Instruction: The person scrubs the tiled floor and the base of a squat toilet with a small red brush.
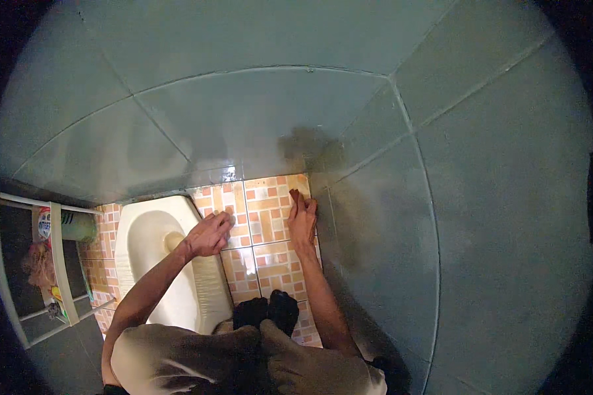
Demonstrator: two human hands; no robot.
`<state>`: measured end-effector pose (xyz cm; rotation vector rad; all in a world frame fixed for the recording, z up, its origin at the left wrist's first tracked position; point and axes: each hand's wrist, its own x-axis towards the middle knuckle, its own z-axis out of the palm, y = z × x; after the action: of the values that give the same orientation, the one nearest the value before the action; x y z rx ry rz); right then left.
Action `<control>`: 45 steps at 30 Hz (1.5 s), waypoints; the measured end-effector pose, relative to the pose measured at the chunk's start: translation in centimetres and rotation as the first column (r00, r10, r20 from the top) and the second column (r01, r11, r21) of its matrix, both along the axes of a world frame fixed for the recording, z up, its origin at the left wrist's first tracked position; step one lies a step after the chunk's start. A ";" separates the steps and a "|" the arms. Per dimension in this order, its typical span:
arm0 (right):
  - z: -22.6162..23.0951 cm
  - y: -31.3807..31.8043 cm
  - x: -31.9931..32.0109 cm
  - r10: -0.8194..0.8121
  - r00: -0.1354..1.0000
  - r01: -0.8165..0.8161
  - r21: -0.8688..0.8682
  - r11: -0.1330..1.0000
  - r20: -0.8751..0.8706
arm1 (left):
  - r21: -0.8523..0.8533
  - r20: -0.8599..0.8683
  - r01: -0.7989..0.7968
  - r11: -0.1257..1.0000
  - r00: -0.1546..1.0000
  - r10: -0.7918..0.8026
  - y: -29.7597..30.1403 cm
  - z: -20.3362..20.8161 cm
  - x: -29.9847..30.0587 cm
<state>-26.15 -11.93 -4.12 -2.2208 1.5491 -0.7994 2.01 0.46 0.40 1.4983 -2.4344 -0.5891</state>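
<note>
Brown scrap (294, 195) pinched in right hand (302, 222), near floor's (268, 232) far-right corner, beside right wall (382, 230). Left hand (212, 234) curled, contents indiscernible, over toilet's (157, 203) right edge. Floor spans between hands.

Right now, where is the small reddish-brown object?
In the head view, the reddish-brown object is in the right hand, beside the right grey wall.
</note>
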 end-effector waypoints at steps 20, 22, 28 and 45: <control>0.2 0.2 -0.7 0.021 0.998 -0.018 -0.058 0.998 0.057 | -0.111 0.006 0.027 0.993 1.000 -0.027 -0.2 -0.3 -0.2; -0.7 0.2 -1.1 0.021 1.000 -0.020 -0.080 0.997 0.008 | -0.124 -0.013 0.020 0.992 1.000 -0.021 -0.3 0.1 -0.6; -2.3 -0.9 -0.9 0.035 0.999 -0.032 -0.125 0.992 0.019 | -0.118 -0.052 0.013 0.993 0.998 -0.019 -0.4 -0.6 -0.4; -0.1 -5.9 0.4 -0.025 0.953 -0.003 -0.094 0.996 -0.302 | -0.059 -0.058 -0.004 0.998 0.998 0.000 -0.6 0.7 -0.8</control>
<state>-25.72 -17.79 -4.17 -2.5003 1.6905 -0.5628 1.17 -0.16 1.07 1.4401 -2.3849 -0.5478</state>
